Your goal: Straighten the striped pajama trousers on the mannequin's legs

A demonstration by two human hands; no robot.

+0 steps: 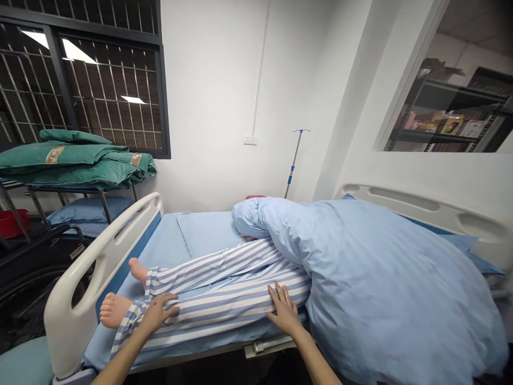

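A figure in blue-and-white striped pyjamas (224, 283) lies on a hospital bed (176, 240), bare feet (116, 310) toward the white footboard (96, 267). A light blue duvet (380, 283) covers its upper body. My left hand (158, 312) is curled over the near lower leg by the ankle, gripping the striped trouser leg. My right hand (285, 310) lies flat, fingers spread, on the near thigh beside the duvet's edge.
Folded green quilts (80, 158) lie on a metal rack at left, a blue pillow (88, 211) beneath. A dark wheelchair (36, 272) stands by the footboard. An IV pole (294, 160) rises behind the bed. The white headboard (425, 211) is at right, below a window.
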